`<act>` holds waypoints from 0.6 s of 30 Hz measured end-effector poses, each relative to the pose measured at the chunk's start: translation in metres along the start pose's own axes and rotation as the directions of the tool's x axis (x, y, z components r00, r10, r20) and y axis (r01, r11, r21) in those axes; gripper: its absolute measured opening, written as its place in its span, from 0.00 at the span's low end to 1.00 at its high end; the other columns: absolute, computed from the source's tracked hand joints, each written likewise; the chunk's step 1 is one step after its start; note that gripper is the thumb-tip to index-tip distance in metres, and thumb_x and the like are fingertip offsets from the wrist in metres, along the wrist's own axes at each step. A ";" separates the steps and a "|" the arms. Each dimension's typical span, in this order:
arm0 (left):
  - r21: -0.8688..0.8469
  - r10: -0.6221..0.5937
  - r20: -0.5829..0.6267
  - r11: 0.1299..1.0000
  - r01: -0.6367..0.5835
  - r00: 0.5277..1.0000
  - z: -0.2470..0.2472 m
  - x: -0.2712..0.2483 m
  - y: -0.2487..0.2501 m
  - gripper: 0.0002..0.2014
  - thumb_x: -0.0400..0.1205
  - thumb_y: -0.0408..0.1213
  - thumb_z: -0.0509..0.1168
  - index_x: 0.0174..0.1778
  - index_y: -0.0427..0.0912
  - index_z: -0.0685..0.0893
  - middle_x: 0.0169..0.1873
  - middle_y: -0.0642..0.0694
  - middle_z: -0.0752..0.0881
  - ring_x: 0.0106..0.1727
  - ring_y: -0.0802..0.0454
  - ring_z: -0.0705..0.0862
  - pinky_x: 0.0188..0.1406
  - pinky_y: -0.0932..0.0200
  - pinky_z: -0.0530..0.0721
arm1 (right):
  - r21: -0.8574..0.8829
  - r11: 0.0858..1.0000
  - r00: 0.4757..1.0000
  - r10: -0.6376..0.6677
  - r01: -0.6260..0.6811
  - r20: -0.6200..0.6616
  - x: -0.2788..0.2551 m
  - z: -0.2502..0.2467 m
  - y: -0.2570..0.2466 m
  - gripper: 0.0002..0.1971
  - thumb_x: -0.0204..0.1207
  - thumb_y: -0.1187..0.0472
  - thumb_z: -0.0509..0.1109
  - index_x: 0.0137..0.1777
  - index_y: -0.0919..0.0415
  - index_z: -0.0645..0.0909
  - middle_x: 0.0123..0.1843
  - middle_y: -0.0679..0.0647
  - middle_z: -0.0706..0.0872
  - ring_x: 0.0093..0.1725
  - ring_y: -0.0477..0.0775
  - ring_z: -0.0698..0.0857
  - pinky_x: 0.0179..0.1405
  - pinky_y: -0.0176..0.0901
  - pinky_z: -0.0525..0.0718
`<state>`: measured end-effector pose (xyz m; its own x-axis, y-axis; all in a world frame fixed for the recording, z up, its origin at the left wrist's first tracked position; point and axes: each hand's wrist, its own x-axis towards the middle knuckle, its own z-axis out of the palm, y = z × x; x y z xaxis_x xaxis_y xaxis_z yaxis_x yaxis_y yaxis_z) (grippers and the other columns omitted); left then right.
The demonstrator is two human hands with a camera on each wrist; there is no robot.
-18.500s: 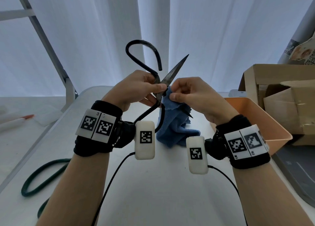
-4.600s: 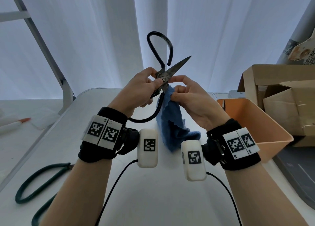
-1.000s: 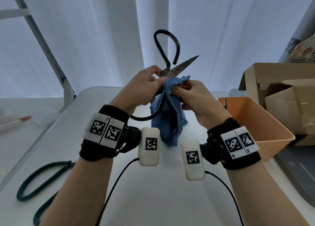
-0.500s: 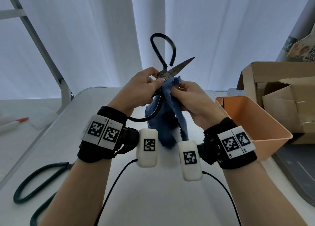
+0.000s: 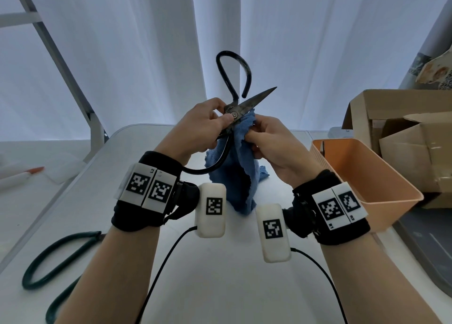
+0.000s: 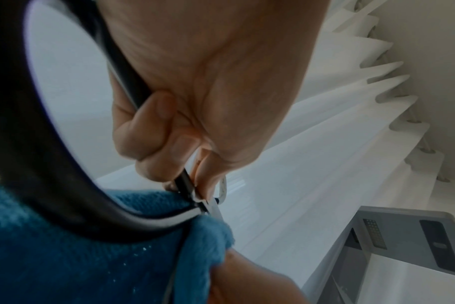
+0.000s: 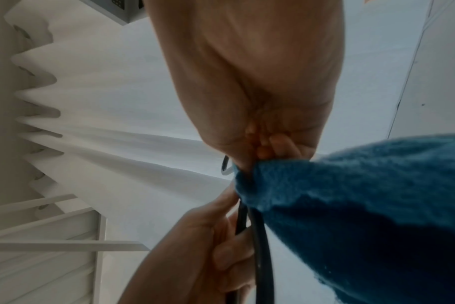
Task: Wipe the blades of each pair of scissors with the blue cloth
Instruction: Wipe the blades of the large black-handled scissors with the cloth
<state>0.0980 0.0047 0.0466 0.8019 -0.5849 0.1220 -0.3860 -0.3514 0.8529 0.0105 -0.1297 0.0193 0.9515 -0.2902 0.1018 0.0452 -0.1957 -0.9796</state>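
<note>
My left hand [image 5: 208, 128] pinches the black scissors [image 5: 252, 102] near the pivot and holds them up above the table, one handle loop pointing up, one blade pointing up and right. My right hand [image 5: 266, 138] pinches the blue cloth [image 5: 241, 172] against the scissors just right of the pivot; the rest of the cloth hangs down to the table. The second blade is hidden by the cloth and my right hand. In the left wrist view my left fingers [image 6: 153, 131] curl on the black handle [image 6: 52, 164] over the cloth [image 6: 78, 257]. A green-handled pair of scissors [image 5: 58, 257] lies on the table at lower left.
An orange plastic bin [image 5: 362, 177] stands on the white table [image 5: 220, 274] at the right, with cardboard boxes [image 5: 403, 140] behind it. Black cables [image 5: 161, 267] run from the wrist cameras. White curtains hang behind, and a metal frame [image 5: 73, 79] leans at the left.
Over the last second my right hand has bunched the cloth closer against the pivot, and the scissors have shifted slightly. My left hand keeps the same hold.
</note>
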 end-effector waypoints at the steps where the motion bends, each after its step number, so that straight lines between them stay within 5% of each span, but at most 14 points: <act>1: 0.001 -0.001 -0.001 1.000 0.001 1.000 -0.001 0.000 -0.001 0.07 0.89 0.41 0.61 0.58 0.43 0.80 0.38 0.43 0.79 0.16 0.62 0.71 0.15 0.67 0.68 | -0.013 1.000 1.000 0.006 -0.006 0.027 0.000 -0.001 0.000 0.14 0.84 0.75 0.60 0.63 0.66 0.83 0.51 0.63 0.90 0.44 0.51 0.86 0.37 0.36 0.83; 3: 0.000 -0.003 0.001 1.000 0.003 1.000 -0.001 0.000 -0.001 0.06 0.89 0.41 0.61 0.57 0.44 0.80 0.38 0.43 0.79 0.15 0.62 0.71 0.15 0.67 0.68 | -0.024 1.000 0.999 0.018 -0.017 0.042 0.000 -0.002 0.000 0.14 0.84 0.74 0.61 0.64 0.65 0.82 0.54 0.66 0.89 0.47 0.54 0.86 0.40 0.40 0.82; 9: -0.028 -0.017 -0.007 0.999 0.017 1.000 0.000 0.001 0.000 0.06 0.89 0.41 0.61 0.56 0.43 0.80 0.36 0.44 0.78 0.14 0.62 0.69 0.15 0.67 0.67 | 0.014 1.000 1.000 0.010 -0.010 -0.004 -0.003 0.003 -0.003 0.12 0.88 0.65 0.61 0.64 0.64 0.84 0.50 0.57 0.90 0.40 0.42 0.87 0.32 0.27 0.80; 13: -0.004 -0.030 -0.017 1.000 0.030 0.999 -0.002 0.001 -0.003 0.07 0.89 0.41 0.61 0.57 0.43 0.80 0.37 0.45 0.79 0.14 0.61 0.70 0.15 0.66 0.68 | -0.067 0.998 0.997 0.020 -0.015 0.070 -0.002 0.001 -0.002 0.15 0.84 0.74 0.59 0.66 0.68 0.81 0.57 0.72 0.87 0.45 0.54 0.84 0.35 0.37 0.79; 18: -0.063 -0.042 -0.023 0.997 0.040 0.999 -0.001 0.000 -0.001 0.08 0.89 0.41 0.62 0.59 0.42 0.81 0.34 0.47 0.78 0.16 0.60 0.69 0.16 0.66 0.66 | 0.005 1.000 0.999 0.028 -0.028 0.043 -0.005 0.002 -0.003 0.11 0.87 0.69 0.61 0.65 0.68 0.81 0.52 0.60 0.90 0.40 0.42 0.88 0.33 0.28 0.81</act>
<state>0.0995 0.0059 0.0465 0.8273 -0.5531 0.0977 -0.3242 -0.3281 0.8872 0.0065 -0.1258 0.0217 0.9647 -0.2548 0.0671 0.0200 -0.1829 -0.9829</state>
